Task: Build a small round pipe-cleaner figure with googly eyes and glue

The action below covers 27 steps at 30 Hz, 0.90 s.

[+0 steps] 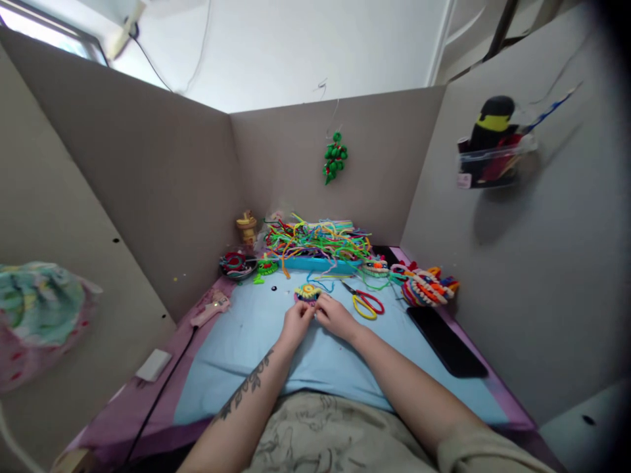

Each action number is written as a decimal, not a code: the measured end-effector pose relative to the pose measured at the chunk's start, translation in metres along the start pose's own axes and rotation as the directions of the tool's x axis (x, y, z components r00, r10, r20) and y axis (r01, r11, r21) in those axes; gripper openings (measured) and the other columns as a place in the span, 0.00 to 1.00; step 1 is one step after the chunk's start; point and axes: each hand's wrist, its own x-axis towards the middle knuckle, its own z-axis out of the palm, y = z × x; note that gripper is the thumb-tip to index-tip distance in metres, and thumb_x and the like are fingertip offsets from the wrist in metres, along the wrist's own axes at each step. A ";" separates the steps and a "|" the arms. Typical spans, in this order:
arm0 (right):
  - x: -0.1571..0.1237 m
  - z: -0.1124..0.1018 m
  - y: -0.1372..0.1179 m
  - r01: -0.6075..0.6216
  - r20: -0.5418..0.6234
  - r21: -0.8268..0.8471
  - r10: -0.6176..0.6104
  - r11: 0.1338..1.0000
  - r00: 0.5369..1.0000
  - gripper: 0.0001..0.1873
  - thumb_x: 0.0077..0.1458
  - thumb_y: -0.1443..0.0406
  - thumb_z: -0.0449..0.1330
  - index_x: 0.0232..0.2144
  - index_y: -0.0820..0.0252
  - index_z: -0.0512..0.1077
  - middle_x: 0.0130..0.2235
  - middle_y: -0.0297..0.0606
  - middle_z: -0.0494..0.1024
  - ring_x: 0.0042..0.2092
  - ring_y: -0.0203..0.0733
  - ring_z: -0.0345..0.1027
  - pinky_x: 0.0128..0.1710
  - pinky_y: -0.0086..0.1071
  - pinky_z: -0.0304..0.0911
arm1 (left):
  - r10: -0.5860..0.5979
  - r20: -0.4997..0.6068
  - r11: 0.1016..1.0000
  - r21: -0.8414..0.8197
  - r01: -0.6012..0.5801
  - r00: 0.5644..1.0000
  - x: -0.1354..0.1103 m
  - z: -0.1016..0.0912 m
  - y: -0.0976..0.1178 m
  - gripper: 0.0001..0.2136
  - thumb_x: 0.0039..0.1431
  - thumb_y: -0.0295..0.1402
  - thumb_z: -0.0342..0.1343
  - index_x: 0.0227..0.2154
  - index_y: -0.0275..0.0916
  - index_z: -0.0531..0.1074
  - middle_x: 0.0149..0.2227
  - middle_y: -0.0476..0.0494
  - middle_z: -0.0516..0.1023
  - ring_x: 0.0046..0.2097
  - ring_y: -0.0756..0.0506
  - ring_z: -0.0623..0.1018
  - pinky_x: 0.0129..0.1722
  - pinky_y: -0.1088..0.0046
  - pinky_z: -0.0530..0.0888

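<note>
A small round pipe-cleaner craft piece (308,291) in yellow, teal and pink is at the middle of the blue cloth. My left hand (296,323) pinches its near edge, fingers closed. Close beside it, my right hand (338,317) has its fingers closed on the same piece from the right. The fingertips nearly meet, and what lies exactly between them is hidden. Scissors (365,305) with red and yellow handles lie just right of my right hand. A small black bead-like dot (274,288) is to the left.
Behind is a blue tray (315,264) heaped with loose pipe cleaners (320,238). A bundle of braided pipe cleaners (428,287) and a black phone (446,341) lie right. At left are a dark bowl (238,268), a pink device (211,311) with a cable, and a white block (154,365). Grey panels surround the table.
</note>
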 end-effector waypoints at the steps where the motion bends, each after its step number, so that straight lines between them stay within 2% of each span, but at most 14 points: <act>1: 0.000 0.001 0.001 -0.004 -0.006 -0.003 0.004 1.000 1.000 0.06 0.49 0.73 0.51 0.26 0.60 0.64 0.30 0.34 0.64 0.34 0.37 0.60 0.34 0.30 0.58 | -0.004 0.004 1.000 -0.008 0.004 1.000 0.000 0.000 0.000 0.11 0.52 0.37 0.50 0.22 0.35 0.67 0.20 0.52 0.66 0.24 0.52 0.64 0.26 0.77 0.61; 12: 0.000 0.000 -0.005 -0.030 0.012 -0.038 0.031 0.999 0.999 0.06 0.53 0.72 0.50 0.29 0.59 0.66 0.31 0.35 0.67 0.34 0.38 0.63 0.35 0.31 0.60 | -0.012 -0.012 1.000 0.005 0.013 1.000 0.001 0.003 -0.002 0.14 0.55 0.41 0.49 0.23 0.35 0.67 0.22 0.51 0.67 0.26 0.52 0.65 0.27 0.77 0.62; 20: -0.002 0.001 -0.003 -0.036 0.046 -0.041 0.038 0.999 0.998 0.09 0.54 0.71 0.50 0.35 0.60 0.70 0.34 0.38 0.73 0.38 0.38 0.65 0.39 0.31 0.60 | 0.000 -0.002 1.000 -0.020 -0.001 1.000 -0.001 0.000 0.002 0.09 0.54 0.36 0.49 0.23 0.36 0.66 0.21 0.52 0.64 0.27 0.52 0.64 0.27 0.78 0.61; 27: -0.003 0.001 -0.002 -0.063 0.070 -0.116 0.072 0.991 0.995 0.08 0.53 0.70 0.51 0.30 0.59 0.70 0.30 0.36 0.73 0.34 0.37 0.65 0.34 0.28 0.57 | 0.026 0.005 0.999 0.033 -0.026 1.000 -0.004 -0.001 0.005 0.09 0.54 0.36 0.49 0.23 0.36 0.67 0.22 0.52 0.66 0.27 0.52 0.65 0.28 0.77 0.61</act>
